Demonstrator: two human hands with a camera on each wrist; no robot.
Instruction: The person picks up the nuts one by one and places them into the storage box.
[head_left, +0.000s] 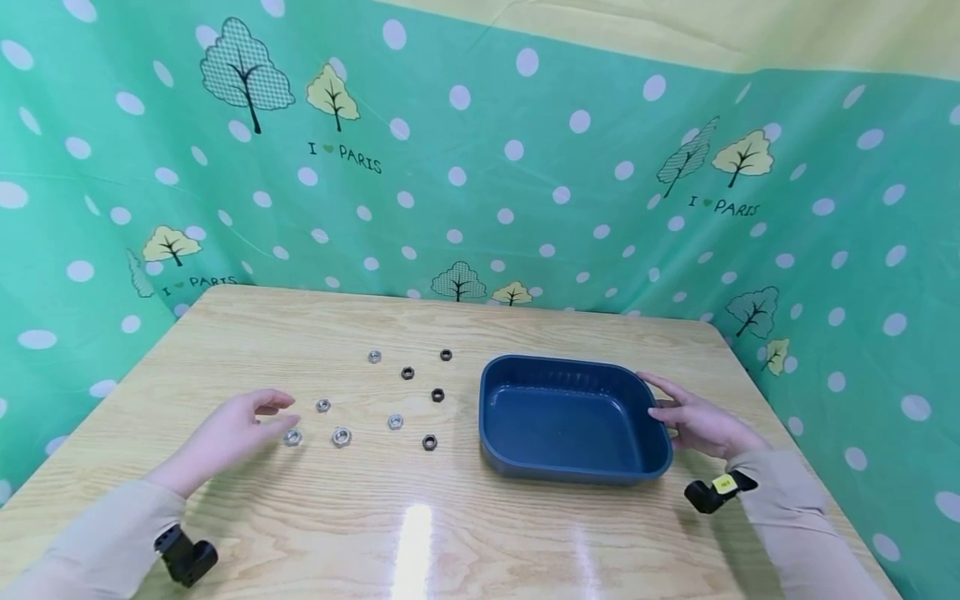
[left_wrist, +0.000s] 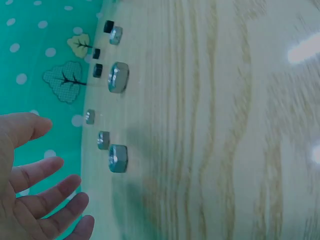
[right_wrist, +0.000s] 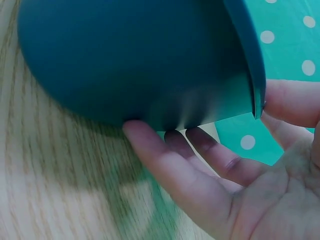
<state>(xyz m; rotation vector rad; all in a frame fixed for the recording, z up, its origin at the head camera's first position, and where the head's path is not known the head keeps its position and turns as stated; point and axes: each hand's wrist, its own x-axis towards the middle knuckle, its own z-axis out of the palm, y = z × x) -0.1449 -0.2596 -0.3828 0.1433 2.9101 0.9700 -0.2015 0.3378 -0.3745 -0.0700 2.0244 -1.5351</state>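
Observation:
My left hand (head_left: 243, 425) hovers over the left part of the table, its fingers loosely spread and holding nothing, as the left wrist view also shows. Close by its fingertips lies a silver hex nut (head_left: 292, 437). A larger silver nut (head_left: 341, 437) and a smaller one (head_left: 322, 405) sit just to the right. On the right, a dark blue rectangular tub (head_left: 573, 477) stands upright with nothing inside. My right hand (head_left: 701, 423) holds its right end, thumb over the rim and other fingers against the outer wall (right_wrist: 140, 65).
Between left hand and tub, several black nuts (head_left: 437, 395) lie scattered with more silver nuts (head_left: 395, 422). The wooden table (head_left: 300, 533) ends at a green dotted curtain (head_left: 450, 208) behind and at both sides. Each wrist wears a small black camera (head_left: 186, 557).

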